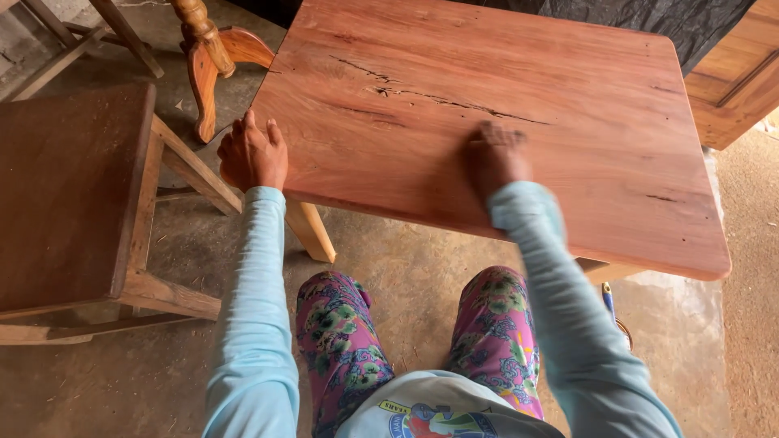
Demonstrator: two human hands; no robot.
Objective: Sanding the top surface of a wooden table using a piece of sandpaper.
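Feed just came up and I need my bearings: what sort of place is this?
Probably a furniture or woodworking workshop. Both hands, left hand and right hand, rest on a bare reddish wooden tabletop; a darker wooden table, a turned wooden leg and a dusty concrete floor surround it.

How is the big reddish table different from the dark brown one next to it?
The reddish table is lighter and wider; the dark table is smaller and sits lower. The reddish table has long cracks in its top; the dark table shows none. The left hand and right hand touch the reddish table, not the dark one. Both are wooden.
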